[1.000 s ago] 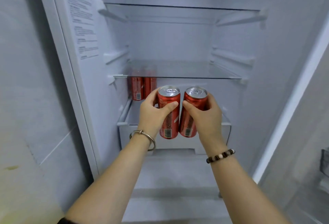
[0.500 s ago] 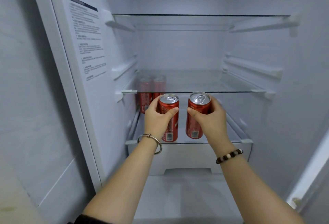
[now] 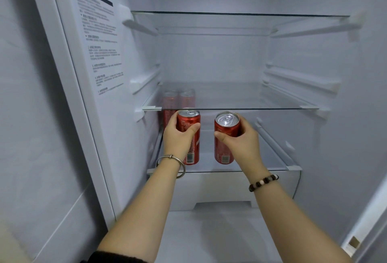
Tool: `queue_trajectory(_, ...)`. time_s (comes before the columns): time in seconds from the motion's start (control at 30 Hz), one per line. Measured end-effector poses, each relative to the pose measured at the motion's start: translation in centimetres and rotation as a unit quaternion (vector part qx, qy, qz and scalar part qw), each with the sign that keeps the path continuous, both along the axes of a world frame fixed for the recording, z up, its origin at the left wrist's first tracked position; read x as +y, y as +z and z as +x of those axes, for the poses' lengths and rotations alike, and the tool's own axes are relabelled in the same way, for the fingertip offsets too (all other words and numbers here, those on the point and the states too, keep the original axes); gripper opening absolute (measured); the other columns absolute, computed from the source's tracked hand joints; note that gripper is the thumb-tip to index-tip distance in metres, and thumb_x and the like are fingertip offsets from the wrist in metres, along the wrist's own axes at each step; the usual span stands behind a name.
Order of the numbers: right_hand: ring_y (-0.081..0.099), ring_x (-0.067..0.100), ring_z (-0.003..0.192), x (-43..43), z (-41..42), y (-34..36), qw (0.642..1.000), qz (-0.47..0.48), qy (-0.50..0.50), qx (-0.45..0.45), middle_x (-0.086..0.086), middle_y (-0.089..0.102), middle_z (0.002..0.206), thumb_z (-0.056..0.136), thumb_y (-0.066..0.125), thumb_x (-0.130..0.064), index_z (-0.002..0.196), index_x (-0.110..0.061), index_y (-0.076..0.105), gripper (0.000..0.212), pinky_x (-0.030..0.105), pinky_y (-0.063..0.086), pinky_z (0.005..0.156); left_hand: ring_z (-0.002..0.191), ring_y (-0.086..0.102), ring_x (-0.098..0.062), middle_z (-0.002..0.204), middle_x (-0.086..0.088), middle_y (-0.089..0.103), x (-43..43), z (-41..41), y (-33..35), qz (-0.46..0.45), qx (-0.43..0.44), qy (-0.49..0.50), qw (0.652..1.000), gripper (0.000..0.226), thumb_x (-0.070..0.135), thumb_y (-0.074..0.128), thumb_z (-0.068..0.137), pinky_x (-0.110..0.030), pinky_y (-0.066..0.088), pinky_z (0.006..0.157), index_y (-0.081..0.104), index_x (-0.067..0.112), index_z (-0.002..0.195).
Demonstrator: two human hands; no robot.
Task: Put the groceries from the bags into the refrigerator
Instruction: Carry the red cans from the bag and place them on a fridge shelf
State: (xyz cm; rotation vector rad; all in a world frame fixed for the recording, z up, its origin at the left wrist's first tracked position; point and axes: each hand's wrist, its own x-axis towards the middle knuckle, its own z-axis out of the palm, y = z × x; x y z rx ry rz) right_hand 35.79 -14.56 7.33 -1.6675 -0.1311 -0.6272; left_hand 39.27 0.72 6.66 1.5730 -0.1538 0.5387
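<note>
My two forearms reach forward side by side over the white drawer front (image 3: 209,191) that sits just below the lower glass shelf (image 3: 261,171). There is a thin silver bangle (image 3: 180,161) on my left wrist and a dark bead bracelet (image 3: 264,182) on my right.

Just past the shelf's front edge, my left hand (image 3: 178,139) wraps a tall red drink can with a silver top (image 3: 193,147) from its left side, thumb across the front. My right hand (image 3: 243,140) grips a second red can of the same kind (image 3: 225,124) from its right side. Both cans stand upright, long axis vertical, apart from each other, with their bases low over the shelf near its front. I cannot tell whether they touch the glass.

The next move, I judge, turns on what lies behind. At the shelf's back-left corner stand two more red cans (image 3: 178,100), straight beyond my left can, so my left hand is the nearer one to them. The shelf behind my right can looks free. Above the shelf hang a middle glass shelf (image 3: 240,108) and a top glass shelf (image 3: 240,13).
</note>
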Motion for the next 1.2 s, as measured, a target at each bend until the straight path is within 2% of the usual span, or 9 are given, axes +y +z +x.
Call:
queue_trajectory(0.17,0.061,-0.001,0.091,0.7,1.9,0.0,0.999,0.028,0.021,0.034,-0.014,0.065,0.099,0.076,0.077,-0.020,0.112,-0.024,0.057,0.042,0.017,0.047,0.074,0.097,0.059,-0.003,0.111,0.010,0.061,0.4,-0.5,-0.3,0.025,0.019,-0.003,1.000,0.057,0.015,0.074,0.077,-0.024,0.046,0.087,0.049,0.026,0.127)
queue_trajectory(0.27,0.060,0.001,0.091,1.0,2.9,-0.6,0.998,0.005,0.038,0.056,-0.013,0.063,0.098,0.079,0.074,-0.022,0.108,-0.024,0.056,0.034,0.018,0.046,0.074,0.106,0.056,-0.008,0.115,0.009,0.058,0.6,-1.0,-1.8,0.068,0.055,-0.008,0.996,0.065,0.010,0.075,0.076,-0.028,0.045,0.092,0.045,0.025,0.132)
queue_trajectory(0.37,0.060,0.005,0.091,1.3,3.5,-2.2,0.994,-0.019,0.062,0.092,-0.010,0.063,0.099,0.082,0.072,-0.018,0.110,-0.021,0.055,0.033,0.021,0.046,0.076,0.110,0.057,-0.012,0.114,0.007,0.059,0.9,-1.1,-3.4,0.090,0.080,-0.010,0.993,0.061,0.008,0.074,0.076,-0.030,0.046,0.097,0.047,0.022,0.128)
queue_trajectory(0.53,0.060,0.006,0.088,2.1,4.7,-4.3,0.988,-0.071,0.063,0.120,-0.009,0.062,0.096,0.082,0.071,-0.012,0.108,-0.021,0.056,0.032,0.014,0.044,0.071,0.110,0.058,-0.018,0.120,0.000,0.060,1.3,0.7,-3.4,0.103,0.102,0.051,0.988,0.056,0.011,0.073,0.077,-0.028,0.045,0.090,0.049,0.020,0.127)
queue_trajectory(0.63,0.060,0.007,0.086,2.7,6.1,-4.1,0.985,-0.106,0.060,0.120,-0.007,0.063,0.094,0.080,0.073,-0.012,0.105,-0.020,0.058,0.030,0.015,0.045,0.071,0.108,0.059,-0.022,0.117,-0.002,0.062,1.6,2.2,-3.5,0.116,0.105,0.118,0.981,0.059,0.018,0.076,0.073,-0.041,0.049,0.095,0.050,0.022,0.126)
queue_trajectory(0.7,0.060,0.008,0.086,3.1,7.0,-4.1,0.983,-0.121,0.063,0.123,-0.007,0.063,0.095,0.080,0.073,-0.013,0.104,-0.019,0.058,0.030,0.017,0.045,0.072,0.109,0.058,-0.024,0.119,-0.003,0.059,1.8,3.1,-3.6,0.119,0.112,0.143,0.976,0.059,0.020,0.075,0.074,-0.045,0.048,0.094,0.050,0.020,0.128)
queue_trajectory(0.8,0.058,0.004,0.081,3.9,8.3,-4.1,0.981,-0.138,0.056,0.122,-0.008,0.062,0.092,0.079,0.073,-0.015,0.102,-0.020,0.057,0.028,0.013,0.042,0.065,0.111,0.058,-0.026,0.121,-0.005,0.060,2.1,4.2,-3.5,0.114,0.117,0.162,0.973,0.057,0.018,0.073,0.077,-0.043,0.047,0.095,0.050,0.016,0.128)
queue_trajectory(0.97,0.058,0.007,0.081,5.2,10.3,-4.1,0.981,-0.139,0.052,0.123,-0.006,0.062,0.092,0.079,0.074,-0.016,0.103,-0.016,0.057,0.028,0.012,0.041,0.064,0.107,0.060,-0.028,0.117,-0.005,0.064,2.3,5.3,-3.8,0.112,0.139,0.177,0.968,0.045,0.019,0.068,0.083,-0.038,0.048,0.090,0.052,0.016,0.124)
queue_trajectory(1.2,0.058,0.008,0.084,6.3,11.9,-4.5,0.985,-0.129,0.051,0.099,-0.006,0.063,0.093,0.079,0.074,-0.015,0.106,-0.015,0.061,0.030,0.015,0.043,0.070,0.106,0.060,-0.029,0.117,-0.006,0.064,2.4,6.4,-4.2,0.170,0.168,0.188,0.953,0.043,0.014,0.060,0.088,-0.034,0.045,0.082,0.046,0.016,0.129)
